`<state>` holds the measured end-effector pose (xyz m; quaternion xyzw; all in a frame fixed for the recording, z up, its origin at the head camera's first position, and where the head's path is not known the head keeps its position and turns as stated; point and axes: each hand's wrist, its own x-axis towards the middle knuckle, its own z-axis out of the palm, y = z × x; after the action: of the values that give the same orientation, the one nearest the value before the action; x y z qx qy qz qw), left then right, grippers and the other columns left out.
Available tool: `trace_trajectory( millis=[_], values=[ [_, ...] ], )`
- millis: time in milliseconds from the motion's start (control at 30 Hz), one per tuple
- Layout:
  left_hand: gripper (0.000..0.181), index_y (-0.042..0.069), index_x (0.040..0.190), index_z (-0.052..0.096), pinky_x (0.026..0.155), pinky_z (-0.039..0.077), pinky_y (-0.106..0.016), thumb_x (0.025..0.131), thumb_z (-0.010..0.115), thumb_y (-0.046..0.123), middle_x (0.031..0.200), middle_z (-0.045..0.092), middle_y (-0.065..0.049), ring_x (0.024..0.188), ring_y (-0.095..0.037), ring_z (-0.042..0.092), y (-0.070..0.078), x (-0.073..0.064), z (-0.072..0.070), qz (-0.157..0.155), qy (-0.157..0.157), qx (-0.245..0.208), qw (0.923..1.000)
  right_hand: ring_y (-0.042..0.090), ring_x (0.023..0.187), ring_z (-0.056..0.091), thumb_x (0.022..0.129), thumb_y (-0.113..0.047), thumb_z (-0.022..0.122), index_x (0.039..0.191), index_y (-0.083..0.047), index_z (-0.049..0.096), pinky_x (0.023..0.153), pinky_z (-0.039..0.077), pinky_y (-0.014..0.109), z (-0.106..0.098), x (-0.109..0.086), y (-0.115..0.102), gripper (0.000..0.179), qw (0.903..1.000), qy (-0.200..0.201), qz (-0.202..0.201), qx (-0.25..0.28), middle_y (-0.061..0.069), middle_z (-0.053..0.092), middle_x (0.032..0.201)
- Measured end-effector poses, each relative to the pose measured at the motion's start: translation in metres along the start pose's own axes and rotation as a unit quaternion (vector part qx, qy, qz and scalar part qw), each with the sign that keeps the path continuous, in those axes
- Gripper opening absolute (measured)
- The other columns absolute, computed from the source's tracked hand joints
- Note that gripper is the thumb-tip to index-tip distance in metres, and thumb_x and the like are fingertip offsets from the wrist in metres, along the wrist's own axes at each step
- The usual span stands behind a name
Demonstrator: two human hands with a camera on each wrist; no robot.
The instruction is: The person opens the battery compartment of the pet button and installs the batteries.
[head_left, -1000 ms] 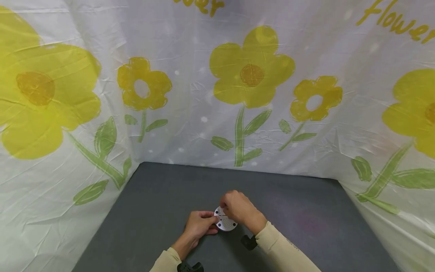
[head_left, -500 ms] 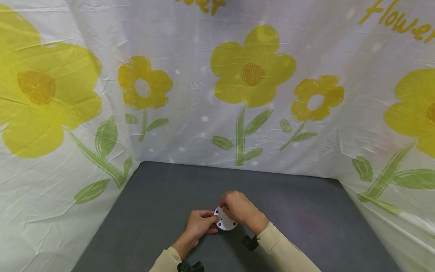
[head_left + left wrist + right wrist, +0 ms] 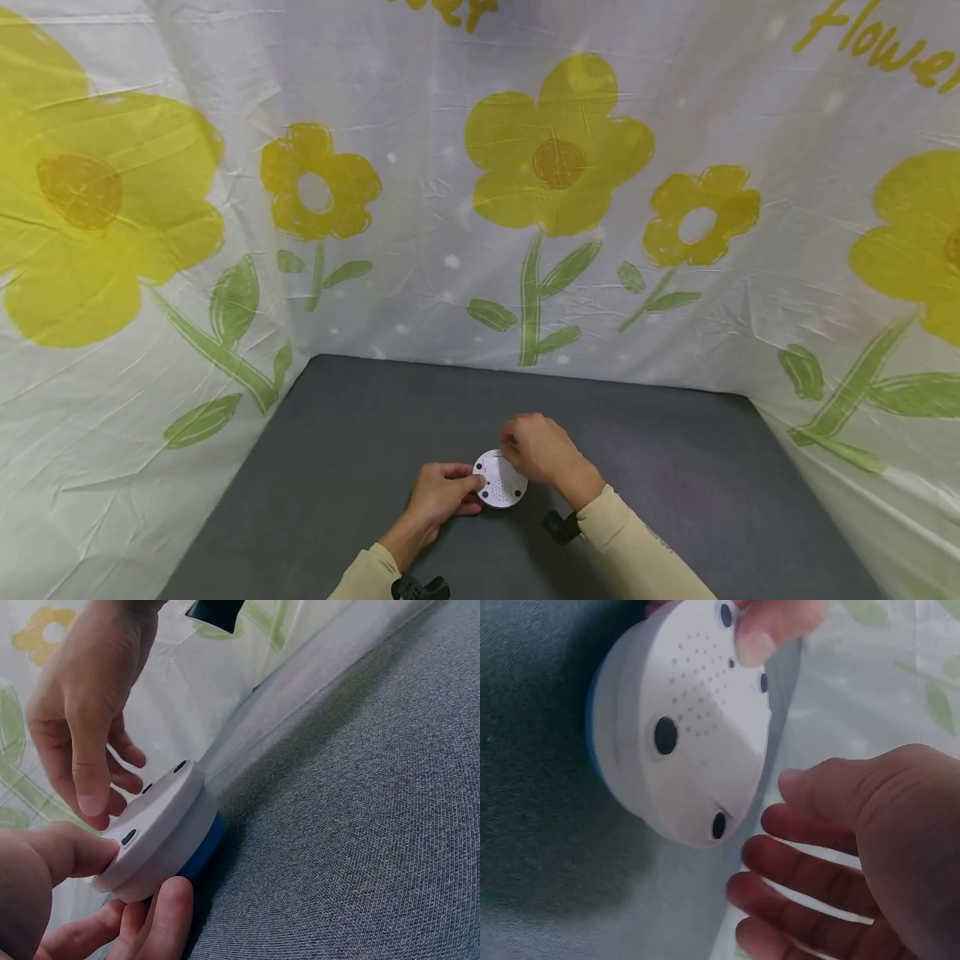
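Observation:
My left hand (image 3: 437, 497) holds a round white device (image 3: 506, 486) by its left edge, thumb on the flat face and fingers curled beneath. In the right wrist view that face (image 3: 705, 761) shows a patch of small holes like a speaker grille and several dark round feet near the rim. The left wrist view shows a blue part (image 3: 204, 851) on the opposite side, turned toward the dark cloth. Just off the device's far right edge is my right hand (image 3: 542, 452), its fingers loosely curled, with nothing visible between thumb and fingers (image 3: 802, 877).
A dark grey cloth-covered table (image 3: 390, 408) lies under both hands. White curtains (image 3: 420, 275) printed with yellow flowers hang along its back and sides. Black camera mounts (image 3: 561, 527) sit at both wrists.
My right hand has come off the device's face and moved slightly right and away. The device has tilted a little, so more of its face shows. My left hand keeps its hold.

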<state>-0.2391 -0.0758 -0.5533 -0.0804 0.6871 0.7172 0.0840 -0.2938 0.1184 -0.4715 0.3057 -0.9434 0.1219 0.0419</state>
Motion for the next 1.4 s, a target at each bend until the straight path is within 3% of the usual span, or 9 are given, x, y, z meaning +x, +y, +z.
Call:
trace_trajectory(
  millis=[167, 433, 867, 1200, 1400],
  values=[
    [0.032, -0.011, 0.119, 0.075, 0.067, 0.07, -0.031, 0.092, 0.082, 0.005, 0.1, 0.08, -0.012, 0.076, -0.015, 0.078, 0.001, -0.001, 0.0, -0.003, -0.004, -0.002, 1.0, 0.018, 0.072, 0.07, 0.099, -0.017, 0.079, 0.096, -0.009, 0.082, 0.059, 0.059, 0.035, 0.007, -0.001, 0.003, 0.009, 0.9969, -0.033, 0.042, 0.058, 0.005, 0.078, 0.088],
    [0.032, -0.011, 0.118, 0.076, 0.067, 0.07, -0.03, 0.092, 0.081, 0.005, 0.099, 0.08, -0.011, 0.076, -0.015, 0.078, 0.001, -0.002, 0.0, 0.0, -0.005, -0.006, 1.0, 0.011, 0.062, 0.062, 0.098, -0.013, 0.079, 0.085, -0.009, 0.082, 0.051, 0.053, 0.029, 0.013, -0.002, 0.005, 0.013, 0.9949, -0.022, 0.038, 0.09, 0.003, 0.075, 0.077],
    [0.035, -0.012, 0.121, 0.075, 0.068, 0.071, -0.031, 0.092, 0.081, 0.005, 0.102, 0.08, -0.013, 0.078, -0.016, 0.079, 0.003, -0.003, 0.0, -0.004, -0.004, 0.0, 1.0, 0.014, 0.07, 0.068, 0.097, -0.014, 0.079, 0.093, -0.007, 0.084, 0.057, 0.058, 0.029, 0.015, -0.006, 0.011, 0.01, 0.9929, -0.005, 0.035, 0.113, 0.004, 0.079, 0.085],
    [0.038, -0.013, 0.123, 0.073, 0.068, 0.071, -0.031, 0.091, 0.081, 0.005, 0.102, 0.08, -0.014, 0.078, -0.016, 0.079, 0.001, 0.0, 0.001, -0.005, -0.003, -0.004, 1.0, 0.012, 0.076, 0.07, 0.103, -0.02, 0.074, 0.103, -0.011, 0.086, 0.065, 0.059, 0.031, 0.008, -0.036, 0.034, 0.015, 0.9869, -0.005, 0.068, 0.146, -0.001, 0.081, 0.09],
    [0.037, -0.013, 0.123, 0.073, 0.068, 0.071, -0.032, 0.091, 0.082, 0.004, 0.104, 0.078, -0.014, 0.078, -0.016, 0.079, 0.001, 0.001, 0.001, -0.01, 0.003, -0.003, 0.9999, 0.006, 0.071, 0.065, 0.105, -0.028, 0.073, 0.098, -0.014, 0.085, 0.063, 0.055, 0.029, 0.011, -0.05, 0.041, 0.02, 0.9852, -0.013, 0.077, 0.153, -0.006, 0.078, 0.084]
  ],
)
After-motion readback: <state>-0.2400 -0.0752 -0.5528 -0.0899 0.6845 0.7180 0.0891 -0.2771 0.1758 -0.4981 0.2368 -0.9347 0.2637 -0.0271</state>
